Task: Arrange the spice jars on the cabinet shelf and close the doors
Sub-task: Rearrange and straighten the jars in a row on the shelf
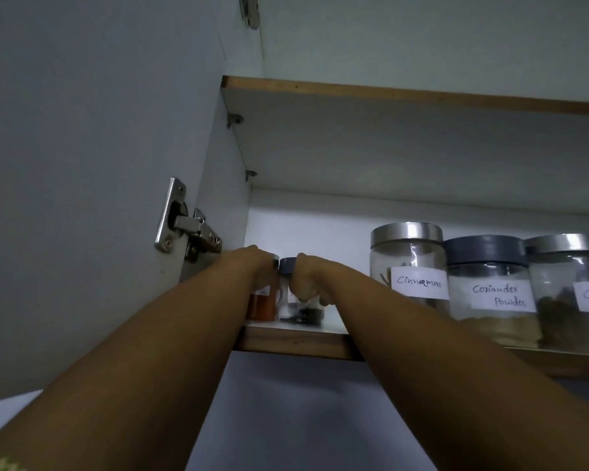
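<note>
Both arms reach up to the left end of the cabinet shelf (286,341). My left hand (255,263) is wrapped around a small jar of orange-red spice (262,305). My right hand (308,280) is closed around a small jar with dark contents (306,312). Between the two hands stands a small clear jar with a dark grey lid (287,266). To the right stand three big glass jars: one labelled Cinnamon (408,263) with a silver lid, one labelled Coriander Powder (490,290) with a dark lid, and a third jar (572,287) cut off by the frame.
The left cabinet door (82,198) stands open, with a metal hinge (187,229) just left of my left hand. An upper shelf (405,96) hangs above the jars. The cabinet's side wall (225,205) is close to the left jar.
</note>
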A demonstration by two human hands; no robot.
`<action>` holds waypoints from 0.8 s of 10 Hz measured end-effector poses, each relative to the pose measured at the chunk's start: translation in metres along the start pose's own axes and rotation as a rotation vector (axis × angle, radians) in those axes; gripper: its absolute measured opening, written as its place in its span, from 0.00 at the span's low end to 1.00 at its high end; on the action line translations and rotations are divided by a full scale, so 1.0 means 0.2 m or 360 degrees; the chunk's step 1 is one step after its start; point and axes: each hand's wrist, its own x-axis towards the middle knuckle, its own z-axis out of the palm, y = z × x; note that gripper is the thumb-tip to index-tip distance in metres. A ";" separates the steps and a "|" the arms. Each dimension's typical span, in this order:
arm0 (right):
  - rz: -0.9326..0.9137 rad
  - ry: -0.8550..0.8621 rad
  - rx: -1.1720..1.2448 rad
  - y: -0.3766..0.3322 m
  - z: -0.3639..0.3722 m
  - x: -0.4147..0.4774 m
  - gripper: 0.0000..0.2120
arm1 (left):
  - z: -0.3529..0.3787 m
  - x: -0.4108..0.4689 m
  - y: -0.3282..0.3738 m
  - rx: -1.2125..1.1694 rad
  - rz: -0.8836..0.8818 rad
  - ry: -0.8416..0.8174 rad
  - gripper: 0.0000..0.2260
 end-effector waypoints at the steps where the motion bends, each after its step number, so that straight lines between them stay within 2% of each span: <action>1: 0.0065 0.0057 0.0004 0.01 0.05 0.05 0.37 | 0.04 -0.01 0.00 -0.0112 -0.0018 0.0046 0.25; 2: 0.0019 0.0131 0.0048 -0.02 0.05 0.00 0.42 | 0.04 -0.05 0.02 -0.0427 -0.0028 0.0310 0.30; 3: -0.0107 0.0248 -0.0015 -0.03 -0.01 -0.09 0.42 | 0.02 -0.09 0.03 -0.0569 0.0138 0.0556 0.34; 4: -0.0362 0.0507 -0.0125 -0.01 -0.10 -0.16 0.30 | -0.06 -0.18 0.07 -0.0801 0.0212 0.0800 0.31; 5: -0.0499 0.0768 -0.0407 0.01 -0.28 -0.28 0.28 | -0.21 -0.28 0.12 -0.1013 0.0345 0.0969 0.23; 6: -0.0523 0.0929 -0.0653 0.08 -0.46 -0.37 0.19 | -0.36 -0.35 0.20 -0.1139 0.0434 0.0879 0.22; 8: -0.0288 0.0729 -0.0480 0.39 -0.72 -0.56 0.13 | -0.54 -0.44 0.47 -0.1055 0.0486 0.0580 0.22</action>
